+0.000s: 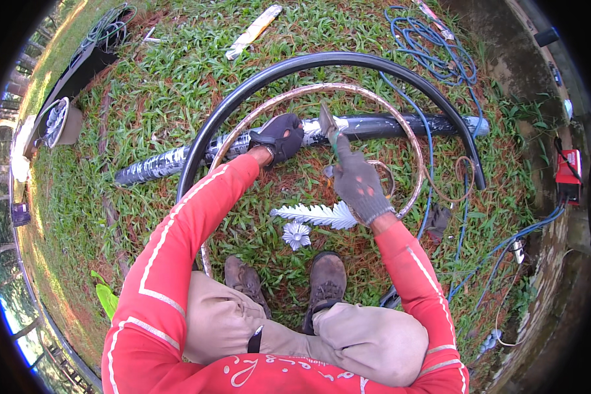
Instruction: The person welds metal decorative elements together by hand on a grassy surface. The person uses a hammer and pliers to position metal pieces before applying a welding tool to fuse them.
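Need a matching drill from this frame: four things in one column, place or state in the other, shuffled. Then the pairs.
Things:
1. left hand
2. right hand
3. white metal flower
4. red box

Places or states:
A. far right, by the concrete edge, cables nearby
B. on the grass just ahead of the boots
C. in a dark glove, resting on the dark wrapped pole
D. in a grey glove, gripping a chipping hammer over the copper-coloured ring

Pairs: 1-C, 2-D, 3-B, 4-A
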`<state>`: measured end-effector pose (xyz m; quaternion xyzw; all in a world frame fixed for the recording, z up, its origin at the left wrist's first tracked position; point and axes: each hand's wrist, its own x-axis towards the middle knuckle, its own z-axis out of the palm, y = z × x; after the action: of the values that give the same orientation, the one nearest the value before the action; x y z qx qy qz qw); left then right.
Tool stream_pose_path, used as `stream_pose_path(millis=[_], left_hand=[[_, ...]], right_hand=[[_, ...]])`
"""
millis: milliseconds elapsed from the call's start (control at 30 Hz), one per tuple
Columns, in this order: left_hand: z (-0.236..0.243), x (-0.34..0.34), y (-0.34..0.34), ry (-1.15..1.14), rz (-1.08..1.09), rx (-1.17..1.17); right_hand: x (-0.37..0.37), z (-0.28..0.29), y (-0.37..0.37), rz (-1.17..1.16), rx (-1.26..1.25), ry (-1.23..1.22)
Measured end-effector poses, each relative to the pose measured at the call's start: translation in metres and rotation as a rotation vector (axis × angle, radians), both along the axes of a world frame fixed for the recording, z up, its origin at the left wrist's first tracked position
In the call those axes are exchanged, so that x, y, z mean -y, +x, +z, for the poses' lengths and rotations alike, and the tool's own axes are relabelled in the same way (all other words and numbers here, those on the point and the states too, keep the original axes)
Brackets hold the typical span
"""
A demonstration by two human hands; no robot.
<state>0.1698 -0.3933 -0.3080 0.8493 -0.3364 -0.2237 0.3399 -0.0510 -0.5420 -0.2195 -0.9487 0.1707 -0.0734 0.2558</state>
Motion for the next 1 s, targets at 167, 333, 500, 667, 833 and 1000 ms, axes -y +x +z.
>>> stream_pose_path(millis=[167, 333, 500, 667, 833, 1000], left_hand=[[0.000, -0.001, 0.001, 0.037, 0.007, 0.033], [-0.004, 0.000, 0.007, 0.008, 0.010, 0.053], [0.012, 0.005, 0.003, 0.099, 0.013, 0.003], [-0.005, -0.002, 0.011, 0.049, 0.058, 0.100], [-0.001, 0.004, 0.008, 0.105, 0.013, 0.037], [-0.003, -0.006, 0.006, 0.032, 0.039, 0.129]], right_hand=[[0.001, 0.001, 0.005, 0.058, -0.148, -0.014], [0.012, 0.002, 0.011, 0.044, -0.211, -0.013], [0.022, -0.001, 0.004, 0.004, -0.009, -0.018], [0.035, 0.012, 0.021, 0.011, -0.215, 0.033], [0.020, 0.009, 0.013, -0.028, -0.082, 0.032], [0.013, 0.017, 0.018, 0.094, -0.077, -0.031]])
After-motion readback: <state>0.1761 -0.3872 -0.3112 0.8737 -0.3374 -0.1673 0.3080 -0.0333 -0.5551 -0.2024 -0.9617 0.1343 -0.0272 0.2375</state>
